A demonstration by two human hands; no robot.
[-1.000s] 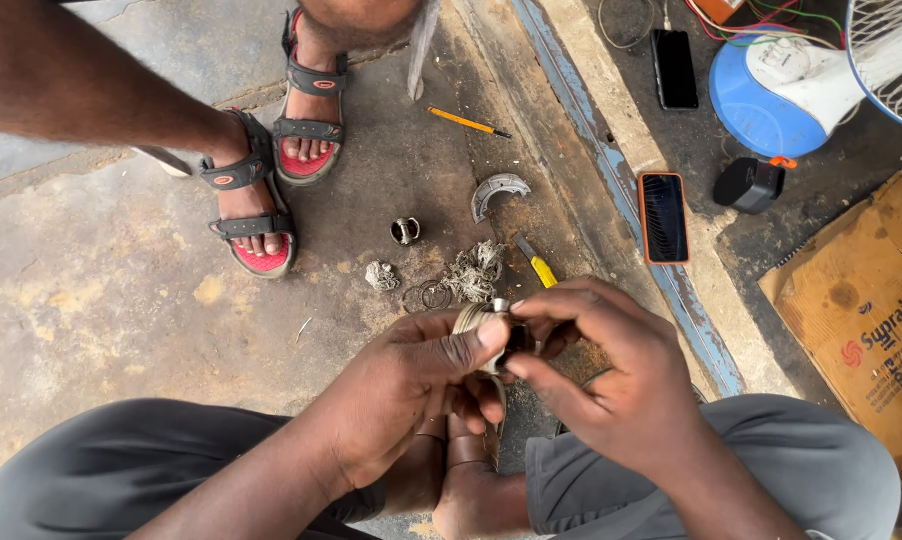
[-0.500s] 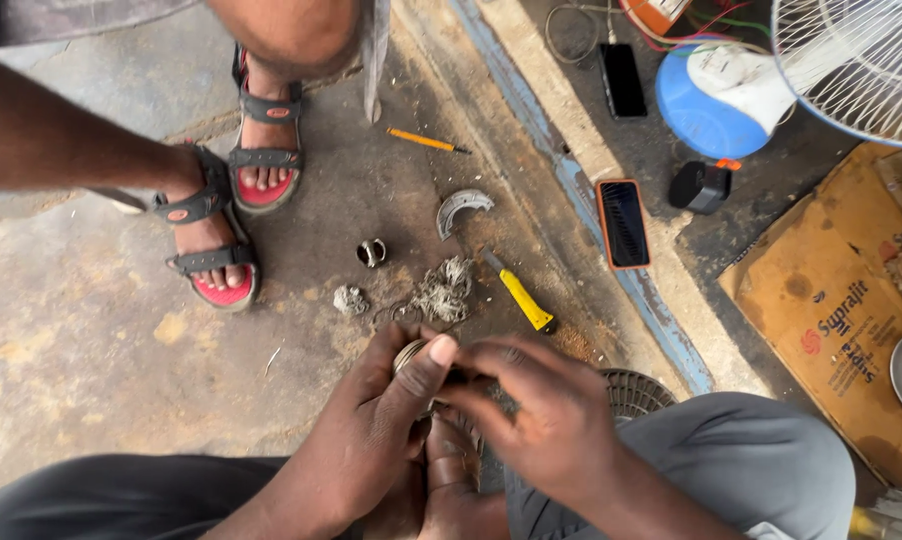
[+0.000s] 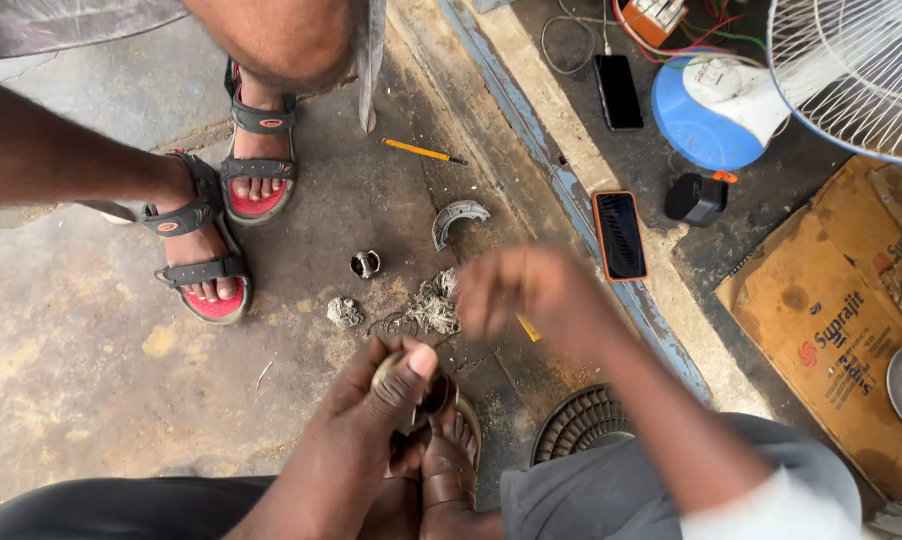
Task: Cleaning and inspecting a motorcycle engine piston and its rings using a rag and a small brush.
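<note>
Nearest, the left hand (image 3: 376,410) pinches a small round metal part (image 3: 411,385) between thumb and fingers, holding it just above the person's own sandalled foot (image 3: 449,470), so its fingers are clamped on that part. Beyond it the right hand (image 3: 521,290) hangs blurred above the floor, fingers loosely curled; whether they grip anything cannot be told. The step in hand looks like picking wire or debris off the round part, one hand steadying while the other fetches or discards; the next move would call for the right hand to come down with a fine pinch, the left keeping the part steady. Just beyond lie a tangle of wire scraps (image 3: 433,305), a yellow-handled tool (image 3: 527,328) partly hidden under the right hand, a small metal ring (image 3: 365,264) and a curved grey metal piece (image 3: 458,217). Farther off stand another person's sandalled feet (image 3: 216,240), a yellow pencil (image 3: 421,151), a phone (image 3: 621,235) and a fan (image 3: 856,70).
</note>
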